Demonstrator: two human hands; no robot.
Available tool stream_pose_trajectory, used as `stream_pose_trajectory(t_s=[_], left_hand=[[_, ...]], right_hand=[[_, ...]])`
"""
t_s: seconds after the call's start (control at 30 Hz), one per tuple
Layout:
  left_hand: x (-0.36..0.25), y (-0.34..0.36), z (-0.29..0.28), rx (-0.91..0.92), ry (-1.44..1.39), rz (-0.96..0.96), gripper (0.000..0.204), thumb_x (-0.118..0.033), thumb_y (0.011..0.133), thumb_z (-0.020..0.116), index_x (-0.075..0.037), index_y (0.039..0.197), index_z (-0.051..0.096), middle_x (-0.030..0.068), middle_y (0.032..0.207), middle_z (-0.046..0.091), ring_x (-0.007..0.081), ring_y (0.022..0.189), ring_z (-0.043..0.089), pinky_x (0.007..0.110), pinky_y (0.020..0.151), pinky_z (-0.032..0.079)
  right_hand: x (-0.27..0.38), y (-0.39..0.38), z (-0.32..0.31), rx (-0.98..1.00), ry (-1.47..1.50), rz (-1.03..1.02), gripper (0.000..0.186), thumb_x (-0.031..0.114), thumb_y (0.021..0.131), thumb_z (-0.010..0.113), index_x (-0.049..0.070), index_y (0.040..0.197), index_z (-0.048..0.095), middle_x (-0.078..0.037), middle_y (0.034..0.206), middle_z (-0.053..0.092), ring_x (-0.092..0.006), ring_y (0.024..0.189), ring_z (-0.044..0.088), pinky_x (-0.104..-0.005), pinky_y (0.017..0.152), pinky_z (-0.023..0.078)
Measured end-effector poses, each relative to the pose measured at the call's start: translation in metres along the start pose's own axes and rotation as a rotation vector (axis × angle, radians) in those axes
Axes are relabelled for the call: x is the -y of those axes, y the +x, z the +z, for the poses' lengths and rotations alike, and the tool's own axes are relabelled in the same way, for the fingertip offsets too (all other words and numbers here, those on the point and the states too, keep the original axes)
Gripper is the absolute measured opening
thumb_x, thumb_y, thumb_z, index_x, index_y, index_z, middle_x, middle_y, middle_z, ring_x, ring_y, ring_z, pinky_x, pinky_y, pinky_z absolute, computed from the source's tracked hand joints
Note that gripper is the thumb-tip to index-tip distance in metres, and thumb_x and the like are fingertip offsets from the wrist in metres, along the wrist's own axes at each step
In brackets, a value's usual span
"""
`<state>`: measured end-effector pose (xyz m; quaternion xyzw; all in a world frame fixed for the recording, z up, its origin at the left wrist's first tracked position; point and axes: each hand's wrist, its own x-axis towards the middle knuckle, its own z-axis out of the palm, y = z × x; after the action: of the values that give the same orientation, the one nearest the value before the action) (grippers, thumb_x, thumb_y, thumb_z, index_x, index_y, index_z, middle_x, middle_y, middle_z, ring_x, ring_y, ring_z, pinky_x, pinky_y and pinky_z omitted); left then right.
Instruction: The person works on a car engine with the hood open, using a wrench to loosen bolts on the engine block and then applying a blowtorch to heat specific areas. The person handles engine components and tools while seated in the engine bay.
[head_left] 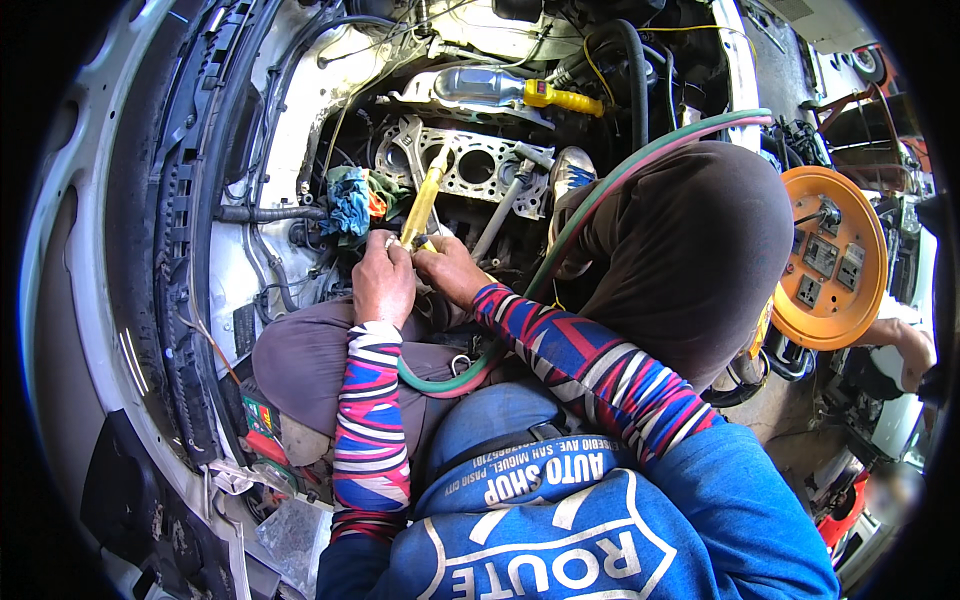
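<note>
Both my hands meet low in front of the engine, just below a yellow translucent handle (424,207) that points away over the metal engine block (463,168). My left hand (383,283) has its fingers closed near that handle's lower end; what they grip is hidden. In my right hand (452,272), the fingers pinch a small black-and-yellow piece (428,244), too small to name. The block's flat top shows several round bores. Across its right end lies a hammer-like tool (503,207) with a grey handle. A blue rag (348,200) is bunched left of the block.
A clear work lamp (484,86) with a yellow grip lies behind the block. Green and red hoses (590,205) curve past my right knee (720,240) to my lap. An orange cord reel (828,270) stands at right, beside another person's hand (910,352). The car's body edge (185,240) runs along the left.
</note>
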<state>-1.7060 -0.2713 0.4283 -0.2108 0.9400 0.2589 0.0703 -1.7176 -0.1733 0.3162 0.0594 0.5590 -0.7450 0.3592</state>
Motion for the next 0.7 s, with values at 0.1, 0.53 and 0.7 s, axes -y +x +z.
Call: stream_pose_trajectory(t_s=[0.1, 0.53, 0.7], left_hand=[[0.0006, 0.0001, 0.0003, -0.004, -0.004, 0.011, 0.025, -0.022, 0.098, 0.047, -0.003, 0.11, 0.057, 0.0302, 0.097, 0.067, 0.0507, 0.093, 0.063, 0.057, 0.08, 0.049], [0.0016, 0.0003, 0.0008, -0.01, -0.001, 0.028, 0.024, -0.021, 0.098, 0.047, -0.003, 0.109, 0.057, 0.0306, 0.095, 0.067, 0.051, 0.092, 0.063, 0.058, 0.079, 0.049], [0.0014, 0.0, 0.0004, -0.002, -0.009, 0.018, 0.024, -0.021, 0.098, 0.046, -0.003, 0.109, 0.057, 0.0308, 0.095, 0.066, 0.0509, 0.092, 0.063, 0.058, 0.079, 0.049]], right_hand=[[-0.0012, 0.0003, 0.0001, -0.004, -0.001, -0.004, 0.035, 0.025, 0.087, 0.061, -0.007, 0.099, 0.068, -0.011, 0.079, 0.068, -0.0179, 0.071, 0.062, -0.0337, 0.067, 0.049], [-0.0042, 0.0017, -0.0004, -0.015, -0.038, 0.015, 0.036, 0.026, 0.087, 0.06, -0.007, 0.102, 0.068, -0.013, 0.081, 0.069, -0.0205, 0.073, 0.063, -0.035, 0.069, 0.049], [-0.0012, -0.0002, 0.0, -0.007, -0.007, -0.002, 0.036, 0.025, 0.087, 0.06, -0.007, 0.101, 0.068, -0.013, 0.08, 0.068, -0.0197, 0.072, 0.063, -0.0343, 0.068, 0.049]])
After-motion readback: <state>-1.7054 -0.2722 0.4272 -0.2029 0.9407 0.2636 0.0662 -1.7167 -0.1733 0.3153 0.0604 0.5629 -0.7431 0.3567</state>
